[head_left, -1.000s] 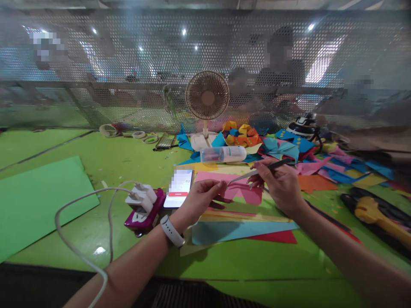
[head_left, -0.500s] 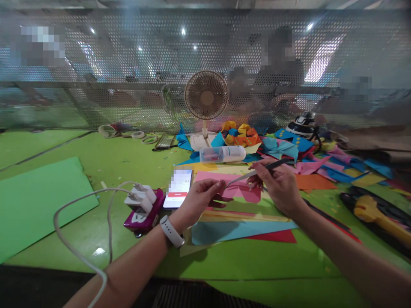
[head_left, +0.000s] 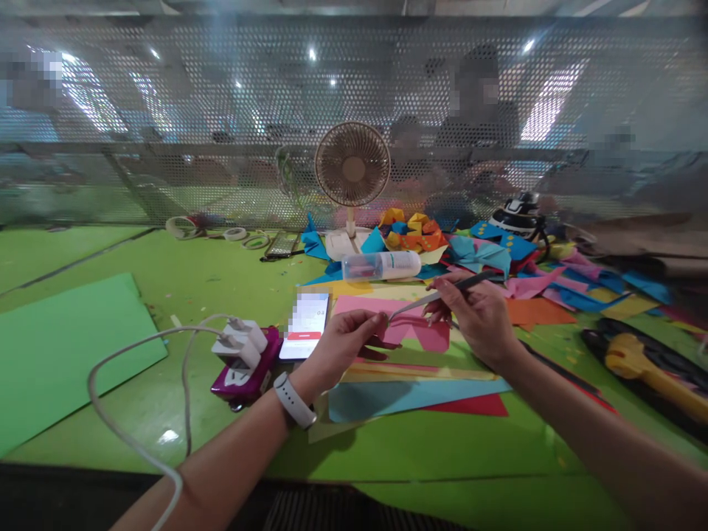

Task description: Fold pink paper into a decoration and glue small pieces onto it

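My right hand (head_left: 481, 317) is closed around a pair of metal tweezers (head_left: 419, 302), whose tip points left and down. That tip meets the thumb and forefinger of my left hand (head_left: 351, 339). The left thumb and forefinger are pinched together, and whatever sits between them is too small to make out. Under both hands lies a pink paper sheet (head_left: 354, 304). Closer to me are a light blue paper (head_left: 381, 398) and a red paper (head_left: 470, 405), partly overlapping. A lit phone (head_left: 305, 324) rests just left of my left hand.
A purple power strip (head_left: 246, 383) with white chargers and a cable (head_left: 125, 435) stands at left, near a green sheet (head_left: 71, 354). Behind are a fan (head_left: 352, 166), a clear bottle (head_left: 381, 266) and colourful paper scraps. A yellow-handled tool (head_left: 636, 361) lies at right.
The view has shifted very slightly. Both hands and the tweezers keep nearly the same pose, the tip still at the left fingertips.
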### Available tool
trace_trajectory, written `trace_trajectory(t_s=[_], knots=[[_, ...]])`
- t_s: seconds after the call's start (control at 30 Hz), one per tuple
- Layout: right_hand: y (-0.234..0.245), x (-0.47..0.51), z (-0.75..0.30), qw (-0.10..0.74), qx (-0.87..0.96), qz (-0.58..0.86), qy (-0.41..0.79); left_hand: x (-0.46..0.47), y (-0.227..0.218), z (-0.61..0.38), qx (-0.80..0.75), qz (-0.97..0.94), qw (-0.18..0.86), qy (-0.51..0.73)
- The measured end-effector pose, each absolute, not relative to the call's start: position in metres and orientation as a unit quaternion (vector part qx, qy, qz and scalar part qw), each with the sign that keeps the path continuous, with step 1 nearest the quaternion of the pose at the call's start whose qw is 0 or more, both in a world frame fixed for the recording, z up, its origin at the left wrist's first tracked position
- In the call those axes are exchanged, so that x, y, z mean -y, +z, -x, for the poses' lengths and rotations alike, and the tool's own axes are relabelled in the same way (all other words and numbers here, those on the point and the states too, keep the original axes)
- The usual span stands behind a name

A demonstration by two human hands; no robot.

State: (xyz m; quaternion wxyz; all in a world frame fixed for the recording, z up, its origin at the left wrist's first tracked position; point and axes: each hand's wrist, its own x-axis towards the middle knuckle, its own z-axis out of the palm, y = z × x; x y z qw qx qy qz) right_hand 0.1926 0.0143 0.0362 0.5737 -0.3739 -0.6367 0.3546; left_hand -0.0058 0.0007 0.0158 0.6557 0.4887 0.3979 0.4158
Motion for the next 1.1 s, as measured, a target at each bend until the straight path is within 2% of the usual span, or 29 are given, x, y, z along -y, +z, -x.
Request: trace_trajectory(t_s=[0.4,1.1], knots=[[0.035,-0.015,-0.193,0.570,0.630,0.366,0.379,0.000,0.016,0.005,-0.401,-0.494,0.651,0.414],[0.032,-0.010,-0.187,0.608,0.599,0.386,0.350,-0.004,0.008,0.008,-0.372,-0.466,0.674,0.436]])
